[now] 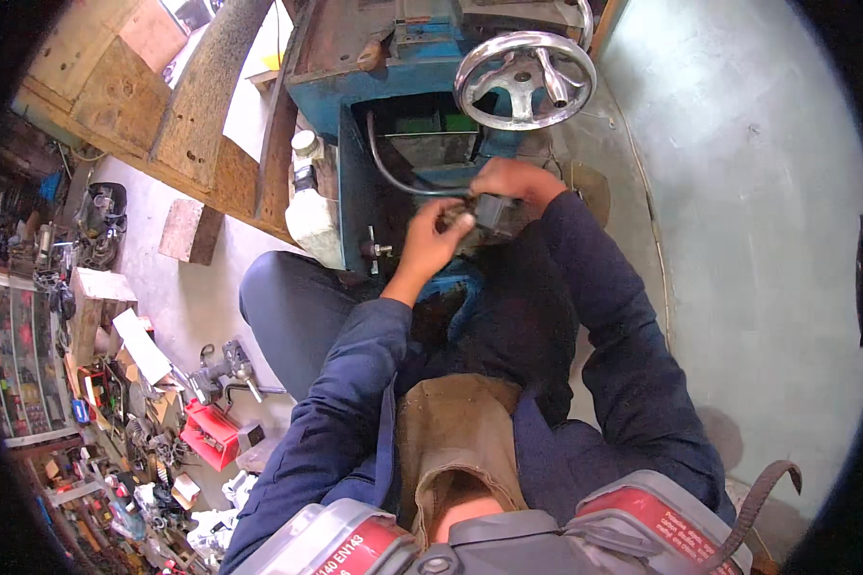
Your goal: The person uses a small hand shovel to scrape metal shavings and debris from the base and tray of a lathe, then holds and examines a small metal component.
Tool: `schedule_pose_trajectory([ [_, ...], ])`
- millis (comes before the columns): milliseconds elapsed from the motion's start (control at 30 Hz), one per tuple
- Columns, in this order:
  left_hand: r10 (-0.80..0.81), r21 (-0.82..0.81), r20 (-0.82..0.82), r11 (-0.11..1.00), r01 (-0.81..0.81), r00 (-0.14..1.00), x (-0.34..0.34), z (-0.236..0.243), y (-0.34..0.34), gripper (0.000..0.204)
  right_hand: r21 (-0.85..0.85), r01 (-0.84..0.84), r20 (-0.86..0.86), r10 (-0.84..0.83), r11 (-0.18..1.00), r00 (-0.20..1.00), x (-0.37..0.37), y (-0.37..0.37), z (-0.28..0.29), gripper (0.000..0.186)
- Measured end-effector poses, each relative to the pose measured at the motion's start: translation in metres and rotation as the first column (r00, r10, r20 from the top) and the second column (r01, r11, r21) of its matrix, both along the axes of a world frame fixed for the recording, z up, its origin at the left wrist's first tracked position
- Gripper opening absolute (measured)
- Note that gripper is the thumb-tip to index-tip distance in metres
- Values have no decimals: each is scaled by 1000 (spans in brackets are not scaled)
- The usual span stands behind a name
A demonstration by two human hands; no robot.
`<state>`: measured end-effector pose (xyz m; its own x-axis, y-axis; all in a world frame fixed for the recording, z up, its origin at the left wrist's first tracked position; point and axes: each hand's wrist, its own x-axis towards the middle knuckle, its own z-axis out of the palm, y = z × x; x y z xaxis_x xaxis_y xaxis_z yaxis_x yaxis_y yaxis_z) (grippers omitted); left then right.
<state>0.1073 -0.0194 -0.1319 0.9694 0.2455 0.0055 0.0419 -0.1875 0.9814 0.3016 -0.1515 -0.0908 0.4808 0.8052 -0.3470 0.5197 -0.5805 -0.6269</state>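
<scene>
A dark grey box-shaped part (490, 211) hangs between my hands, in front of the open cavity of a blue machine (350, 172). My right hand (510, 182) is closed over its upper side, back of the hand up. On the left, my left hand (431, 240) curls thumb and fingers around something small and dark beside the box; blur and the fingers hide what it is. A grey hose (382, 158) bends down through the cavity and runs to where my hands meet. Below them, a blue piece (455, 287) shows between my knees.
A chrome handwheel (524, 80) juts out above my right hand. A white plastic bottle (313, 220) and a small valve (378, 250) sit left of the cavity. Wooden beams (201, 105) cross the upper left. A red box (210, 434) and tools crowd the left floor. A pale wall (758, 192) bounds the right.
</scene>
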Motion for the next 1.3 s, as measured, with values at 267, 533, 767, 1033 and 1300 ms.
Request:
schedule_pose_trajectory([
  [267,110,905,243,331,-266,964,5,22,27,24,6,355,-915,-138,935,378,-2,-14,41,44],
  [533,148,815,361,430,-388,921,26,66,5,19,384,879,-860,-239,282,451,-29,-64,-55,55],
  [767,130,842,343,397,-366,930,37,89,5,19,590,544,243,-774,597,585,-136,-14,-50,43],
  [1033,88,854,345,384,-351,935,41,98,19,15,159,987,-977,-136,36,162,-103,68,20,32],
  [1300,53,672,509,600,-435,859,19,137,54,23,279,957,-958,90,82,271,-29,89,13,12],
])
